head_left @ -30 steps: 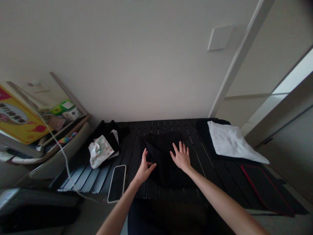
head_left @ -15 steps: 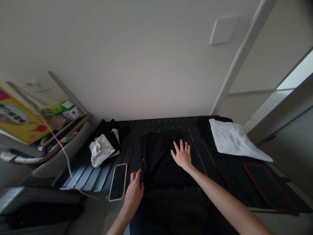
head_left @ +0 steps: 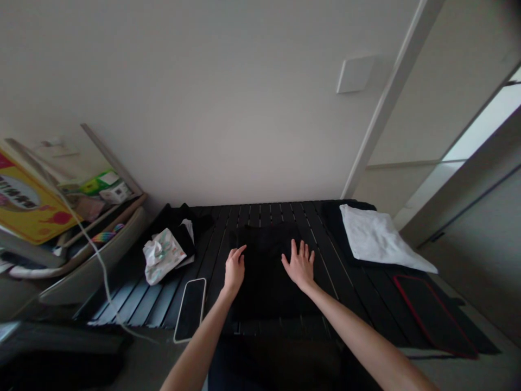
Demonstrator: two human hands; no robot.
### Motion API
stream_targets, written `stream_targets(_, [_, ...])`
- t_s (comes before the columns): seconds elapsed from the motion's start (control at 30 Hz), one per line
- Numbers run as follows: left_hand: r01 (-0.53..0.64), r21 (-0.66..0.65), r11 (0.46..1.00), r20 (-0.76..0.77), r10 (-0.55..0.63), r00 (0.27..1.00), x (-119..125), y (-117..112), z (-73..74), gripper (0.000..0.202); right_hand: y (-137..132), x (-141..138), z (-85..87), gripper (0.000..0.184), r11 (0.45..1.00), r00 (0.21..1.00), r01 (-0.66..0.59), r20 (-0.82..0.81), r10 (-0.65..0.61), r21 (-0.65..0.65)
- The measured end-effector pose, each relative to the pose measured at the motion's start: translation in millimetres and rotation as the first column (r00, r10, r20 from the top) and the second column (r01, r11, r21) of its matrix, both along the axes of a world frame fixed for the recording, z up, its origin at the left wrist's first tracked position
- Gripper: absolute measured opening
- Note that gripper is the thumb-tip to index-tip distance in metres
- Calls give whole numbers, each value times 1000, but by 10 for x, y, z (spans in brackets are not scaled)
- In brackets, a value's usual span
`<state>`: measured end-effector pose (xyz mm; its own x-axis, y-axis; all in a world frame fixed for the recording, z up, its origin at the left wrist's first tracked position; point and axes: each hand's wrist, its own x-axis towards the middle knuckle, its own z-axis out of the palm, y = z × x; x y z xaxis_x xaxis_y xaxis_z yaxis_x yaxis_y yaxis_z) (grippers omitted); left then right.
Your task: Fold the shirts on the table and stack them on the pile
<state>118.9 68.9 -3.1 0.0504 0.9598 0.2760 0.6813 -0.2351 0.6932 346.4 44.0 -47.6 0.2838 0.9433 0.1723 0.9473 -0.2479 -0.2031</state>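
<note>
A folded black garment (head_left: 268, 293) lies on the black slatted table (head_left: 215, 239) in front of me. Its dark cloth blends into the slats, so its outline is hard to follow. My left hand (head_left: 235, 269) is at the garment's left edge, fingers bent together on the cloth; the fingertips are partly hidden. On the right part of the garment, my right hand (head_left: 300, 264) rests flat, palm down, fingers spread. A phone with a pale case (head_left: 190, 309) lies on the table beside my left forearm.
At the left lie a patterned white cloth (head_left: 163, 255) and dark clothes (head_left: 179, 214). A folded white cloth (head_left: 376, 233) rests on black fabric at the right, near a red-edged dark panel (head_left: 435, 315). A white cable (head_left: 106, 282) hangs before a filled bin (head_left: 134, 222).
My left hand has moved away from me along the garment's left side, from its near corner. My right hand stays flat on the cloth. The whole view has shifted slightly.
</note>
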Motion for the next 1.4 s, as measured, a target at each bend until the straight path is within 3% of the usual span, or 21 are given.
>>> stream_targets(0.07, [-10, 72, 997, -27, 12, 1000, -76, 51, 0, 42, 3, -13, 21, 69, 998, 999, -38, 24, 37, 44])
stream_targets(0.2, [-133, -63, 989, -329, 105, 938, -154, -14, -156, 48, 54, -40, 32, 61, 996, 996, -89, 0, 89, -31])
stream_targets(0.33, [-308, -110, 945, -531, 206, 822, -100, -137, -285, 46, 80, -71, 61, 68, 994, 995, 96, -22, -97, -47])
stream_targets(0.43, [-301, -182, 936, -531, 164, 832, -26, -162, -205, 46, 61, -119, 156, 65, 983, 984, 173, -40, -175, -62])
stream_targets(0.5, [-277, -265, 923, -530, 101, 842, 25, -137, -94, 48, 69, -143, 246, 58, 988, 990, 124, -59, -130, -95])
stream_targets(0.63, [-361, -458, 812, -558, 53, 828, 109, -48, 114, 61, 163, -90, 403, 51, 985, 993, 55, -92, -71, -166])
stream_targets(0.77, [-404, -500, 766, -576, 54, 815, 154, -29, 214, 60, 164, 80, 476, 52, 974, 989, -53, -144, 21, -220])
stream_targets(0.87, [-330, -502, 800, -542, 6, 840, 218, -90, 266, 57, 50, 221, 540, 52, 967, 978, -167, -154, 138, -192])
stream_targets(0.97, [-201, -418, 886, -516, -50, 855, 411, -186, 347, 58, -57, 396, 693, 54, 964, 970, -230, -112, 216, -136])
stream_targets(1.13, [51, -232, 971, -400, -143, 905, 1096, -306, 542, 58, -128, 816, 1120, 53, 962, 963, -270, 10, 270, -37])
stream_targets(1.2, [158, -167, 973, -302, -203, 931, 1451, -304, 617, 59, -157, 1021, 1304, 52, 964, 960, -267, 90, 265, 10])
stream_targets(1.3, [303, -67, 951, -106, -308, 945, 2003, -230, 740, 60, -189, 1398, 1583, 51, 966, 925, -232, 334, 182, 116])
stream_targets(1.4, [464, 19, 886, 62, -464, 884, 2490, -119, 896, 66, -134, 1883, 1845, 47, 969, 848, -133, 530, 2, 209])
